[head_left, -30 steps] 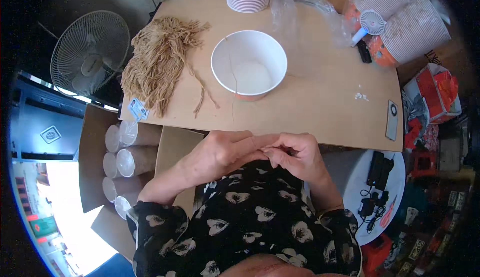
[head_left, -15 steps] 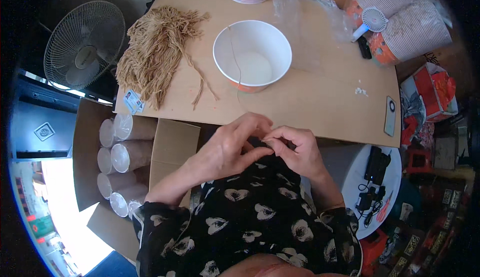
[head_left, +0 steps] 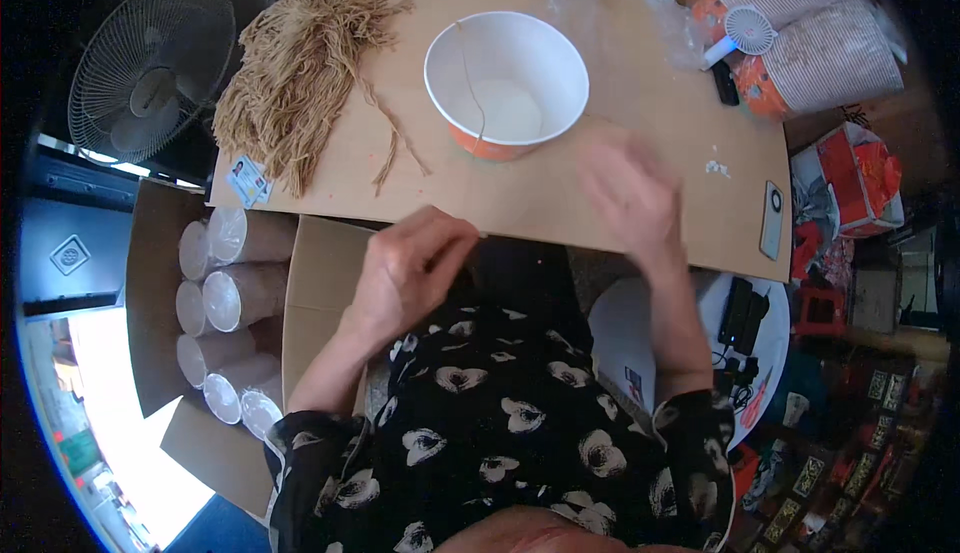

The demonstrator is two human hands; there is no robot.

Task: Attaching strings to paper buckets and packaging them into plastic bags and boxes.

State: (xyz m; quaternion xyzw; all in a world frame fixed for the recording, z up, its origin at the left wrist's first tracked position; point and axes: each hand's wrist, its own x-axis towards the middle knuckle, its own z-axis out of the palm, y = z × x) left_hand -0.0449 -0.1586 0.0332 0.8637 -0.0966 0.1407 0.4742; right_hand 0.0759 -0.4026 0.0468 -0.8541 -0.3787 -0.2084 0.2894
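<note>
The thin strand (head_left: pixel 468 75) lies across the white tub (head_left: pixel 552 63), upper centre of the frame, on the surface (head_left: pixel 520 201). My right grip (head_left: pixel 635 188), blurred, is near the tub's lower right; I cannot tell its state. My left grip (head_left: pixel 412 268), at centre, is narrow, fingertips together; whether they hold anything I cannot tell. Tan strands (head_left: pixel 300 73) lie heaped upper left, near the fan (head_left: pixel 150 78).

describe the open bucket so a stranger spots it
On the tan table, look just right of the stringy tan bundle. The bucket stands there mouth up, white inside, orange low outside. Unlike the stacked tubs, it stands alone, a thin strand crossing its rim.
</note>
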